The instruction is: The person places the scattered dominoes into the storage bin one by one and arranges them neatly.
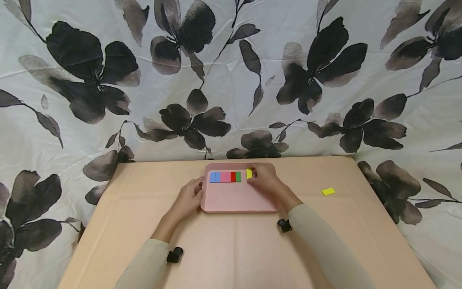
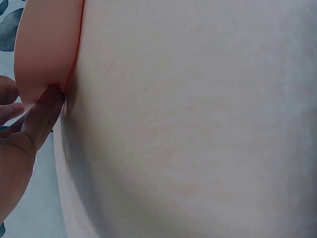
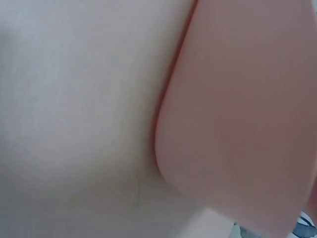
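A pink tray (image 1: 234,200) lies near the table's far edge. My left hand (image 1: 188,196) grips its left rim, and the left wrist view shows those fingers (image 2: 42,116) against the tray's edge. Inside the tray, near its top, runs a row of coloured tiles: blue (image 1: 215,177), pink (image 1: 225,177), red (image 1: 233,177) and green (image 1: 238,177). My right hand (image 1: 265,178) pinches a yellow tile (image 1: 249,173) over the tray, a small gap to the right of the green one. Only the tray's corner (image 3: 233,124) fills the right wrist view.
Another yellow tile (image 1: 328,192) lies on the table (image 1: 234,249) to the right of the tray. Behind the table hangs a white cloth (image 1: 249,24) with dark flowers.
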The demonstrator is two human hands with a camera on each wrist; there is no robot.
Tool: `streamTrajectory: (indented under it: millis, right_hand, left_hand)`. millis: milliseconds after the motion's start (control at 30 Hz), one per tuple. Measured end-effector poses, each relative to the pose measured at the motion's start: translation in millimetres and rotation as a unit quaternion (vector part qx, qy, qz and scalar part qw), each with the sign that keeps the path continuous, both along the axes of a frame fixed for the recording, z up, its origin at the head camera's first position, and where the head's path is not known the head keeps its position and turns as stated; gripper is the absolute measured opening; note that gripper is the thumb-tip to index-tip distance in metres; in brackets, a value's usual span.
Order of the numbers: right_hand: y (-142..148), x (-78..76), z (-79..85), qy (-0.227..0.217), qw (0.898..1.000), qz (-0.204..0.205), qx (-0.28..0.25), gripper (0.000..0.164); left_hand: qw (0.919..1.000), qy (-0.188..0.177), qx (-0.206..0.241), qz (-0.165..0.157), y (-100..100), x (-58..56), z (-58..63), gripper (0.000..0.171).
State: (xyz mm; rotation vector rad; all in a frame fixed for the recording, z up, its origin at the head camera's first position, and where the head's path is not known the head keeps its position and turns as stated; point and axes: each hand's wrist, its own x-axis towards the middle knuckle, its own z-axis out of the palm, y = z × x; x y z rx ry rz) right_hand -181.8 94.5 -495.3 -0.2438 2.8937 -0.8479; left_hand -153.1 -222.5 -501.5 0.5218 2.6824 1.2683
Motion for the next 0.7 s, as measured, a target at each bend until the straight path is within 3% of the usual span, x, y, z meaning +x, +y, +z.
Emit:
streamTrajectory:
  millis: [267, 700]
  right_hand:
    - [-8, 2.2, -4.5, -0.045, 0.997, -0.004, -0.055, 0.038]
    - [-17, 2.0, -12.6, -0.036, 0.998, -0.012, -0.057, 0.042]
  left_hand:
    - [1.0000, 0.005, -0.002, 0.000, 1, 0.0, 0.9, 0.054]
    - [0.9999, 0.012, -0.005, -0.001, 0, -1.5, -1.6, 0.054]
